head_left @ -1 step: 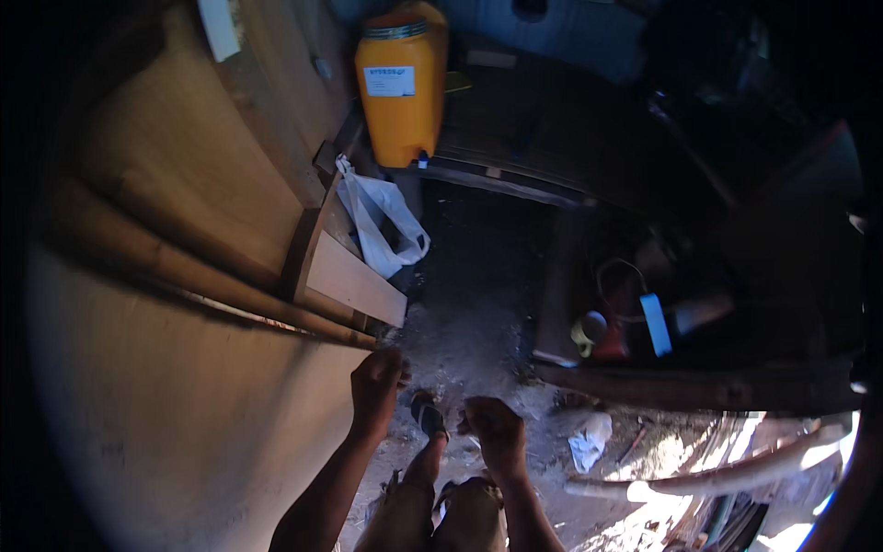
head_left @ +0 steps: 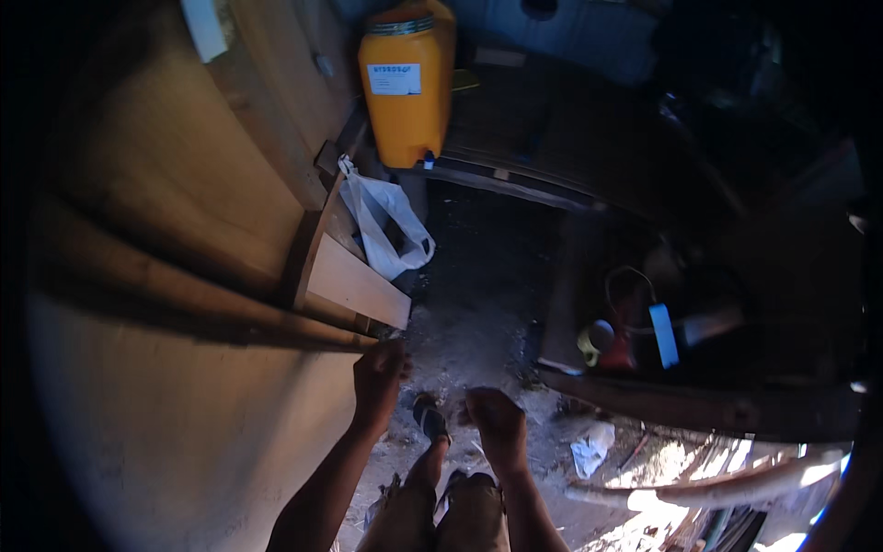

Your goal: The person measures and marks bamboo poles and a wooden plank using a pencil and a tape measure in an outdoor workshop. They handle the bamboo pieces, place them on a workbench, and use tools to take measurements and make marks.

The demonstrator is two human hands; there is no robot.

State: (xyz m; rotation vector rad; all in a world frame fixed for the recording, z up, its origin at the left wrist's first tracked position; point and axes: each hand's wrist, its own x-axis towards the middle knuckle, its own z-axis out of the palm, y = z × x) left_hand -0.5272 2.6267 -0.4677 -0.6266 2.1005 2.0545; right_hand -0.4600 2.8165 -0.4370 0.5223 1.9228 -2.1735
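My left hand [head_left: 379, 375] is held out in front of me with its fingers curled in, and nothing shows in it. It is nearest to the low end of a wooden board [head_left: 354, 281] beside the plywood wall [head_left: 184, 423]. To its right, above my knees, my right hand [head_left: 497, 423] is also curled closed, with no object visible in it. Both hands hang in the air, apart from each other. Below and between them, a foot in a dark sandal [head_left: 430, 419] stands on the dirt floor.
A yellow barrel [head_left: 403, 110] with a tap stands on a dark platform [head_left: 515, 179] ahead. A white plastic bag [head_left: 382, 225] hangs beside the board. At right, a dark table [head_left: 699, 405] bears a cup [head_left: 596, 340] and a pale blue-white block [head_left: 663, 336]. Beyond lies a pole [head_left: 717, 492].
The view has shifted slightly, so the barrel, bag and table sit a little further right and the table lower. Both hands keep nearly the same place and stay curled.
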